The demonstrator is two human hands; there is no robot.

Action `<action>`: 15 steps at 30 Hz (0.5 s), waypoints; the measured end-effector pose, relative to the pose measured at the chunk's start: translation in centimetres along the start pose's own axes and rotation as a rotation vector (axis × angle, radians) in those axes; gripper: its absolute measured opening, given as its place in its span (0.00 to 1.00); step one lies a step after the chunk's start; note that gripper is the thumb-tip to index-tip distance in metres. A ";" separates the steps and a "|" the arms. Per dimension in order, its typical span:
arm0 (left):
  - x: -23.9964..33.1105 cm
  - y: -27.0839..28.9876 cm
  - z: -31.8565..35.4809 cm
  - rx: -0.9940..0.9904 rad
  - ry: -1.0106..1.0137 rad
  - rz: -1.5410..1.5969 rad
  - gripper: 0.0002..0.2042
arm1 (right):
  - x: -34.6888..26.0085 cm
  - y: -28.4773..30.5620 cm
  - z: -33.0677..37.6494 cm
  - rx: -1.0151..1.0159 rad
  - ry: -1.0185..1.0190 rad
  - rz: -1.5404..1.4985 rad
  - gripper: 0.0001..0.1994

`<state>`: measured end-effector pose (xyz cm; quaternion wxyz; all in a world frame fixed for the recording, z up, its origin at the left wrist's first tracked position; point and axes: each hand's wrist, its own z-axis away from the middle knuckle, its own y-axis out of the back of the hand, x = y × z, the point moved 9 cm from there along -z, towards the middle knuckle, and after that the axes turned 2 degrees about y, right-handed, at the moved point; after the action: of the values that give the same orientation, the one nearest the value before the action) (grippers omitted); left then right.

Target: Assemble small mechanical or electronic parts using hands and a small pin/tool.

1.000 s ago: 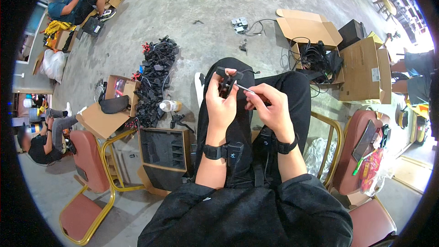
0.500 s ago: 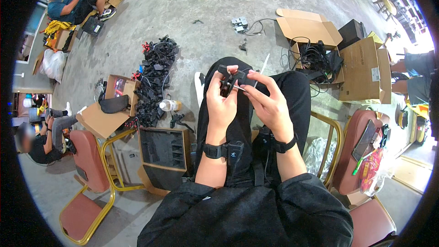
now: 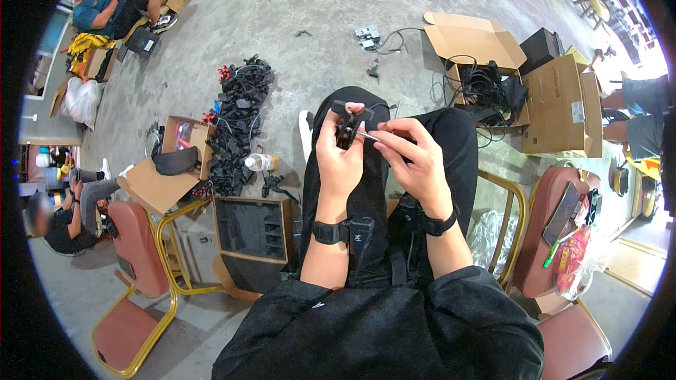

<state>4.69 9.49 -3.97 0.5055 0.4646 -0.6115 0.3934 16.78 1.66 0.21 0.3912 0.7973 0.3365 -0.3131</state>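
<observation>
Over my lap, my left hand (image 3: 339,162) is closed around a small black plastic part (image 3: 343,130) with jutting pieces, held between thumb and fingers. My right hand (image 3: 417,158) pinches a thin metal tool (image 3: 367,136), its tip pointing left against the black part. Fingers cover most of the tool, so its exact kind cannot be made out. Both wrists wear black straps, and a small black box (image 3: 360,231) sits by the left strap.
Left on the floor are a heap of black plastic parts (image 3: 239,127), a bottle (image 3: 262,162) and a foam-lined box (image 3: 252,229). A cable box (image 3: 486,88) stands front right. Chairs flank me, a phone (image 3: 561,214) on the right one. Other people sit at far left.
My right hand has turned, its fingers drawing closer together around the metal tool. The pale rod that stuck up beyond the fingers now shows shorter and steeper. My left hand stays nearly still.
</observation>
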 end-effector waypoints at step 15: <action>-0.8 1.9 1.2 0.005 0.185 0.083 0.12 | -0.8 -0.2 0.4 -0.032 -0.154 -0.105 0.07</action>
<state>2.60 8.92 -4.96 0.5422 0.4018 -0.5797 0.4566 16.07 1.15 0.59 0.4115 0.7459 0.3517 -0.3882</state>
